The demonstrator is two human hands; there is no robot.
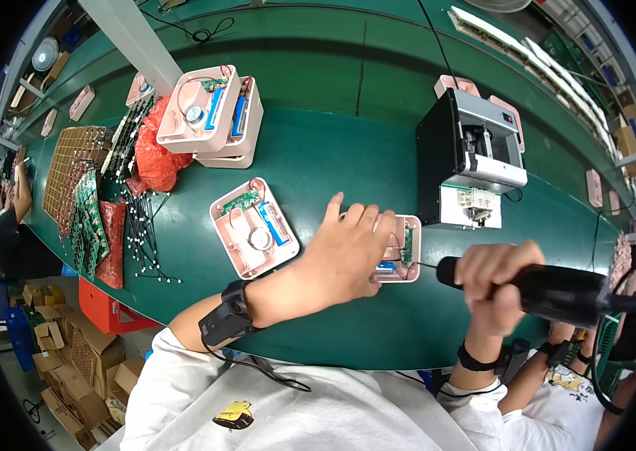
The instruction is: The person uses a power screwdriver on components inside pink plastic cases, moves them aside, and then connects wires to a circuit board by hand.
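My left hand [344, 248] reaches over a pale pink plastic housing [416, 244], its fingers curled over the far edge and its thumb at the near side. Much of that housing is hidden under the hand; a green circuit board and a bit of blue battery show at its right end. In my right hand [497, 282] is a black electric screwdriver [566, 292], held almost level. Its thin bit points left and meets the right end of the housing near the board; exact contact cannot be made out. A second open pink housing [291, 252] lies left of my left hand.
Stacked pink housings [216, 154] stand at the back left, beside a red plastic bag [158, 150]. Black cables [141, 233] and green circuit boards [91, 225] lie farther left. A black-and-silver machine [438, 158] stands behind the screwdriver. Another person's arm [532, 383] is at the lower right.
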